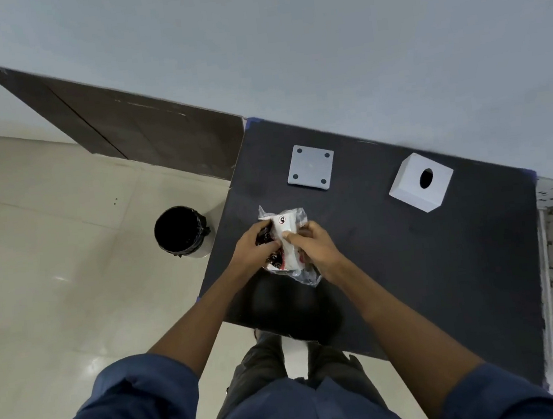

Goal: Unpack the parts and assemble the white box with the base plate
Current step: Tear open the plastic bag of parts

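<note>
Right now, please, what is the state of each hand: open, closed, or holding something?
Left hand: closed, its grip on the clear plastic parts bag.
Right hand: closed on the same bag, pinching its upper part.

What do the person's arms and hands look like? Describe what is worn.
Both hands, left and right, are bare, with no gloves, rings or watch visible. The forearms are bare too. Dark blue sleeves are rolled up near the elbows, part of a buttoned shirt.

Both bare forearms reach forward from rolled blue sleeves, converging at the centre. The left hand and right hand meet knuckle to knuckle, fingers curled in a closed pinching grip.
</note>
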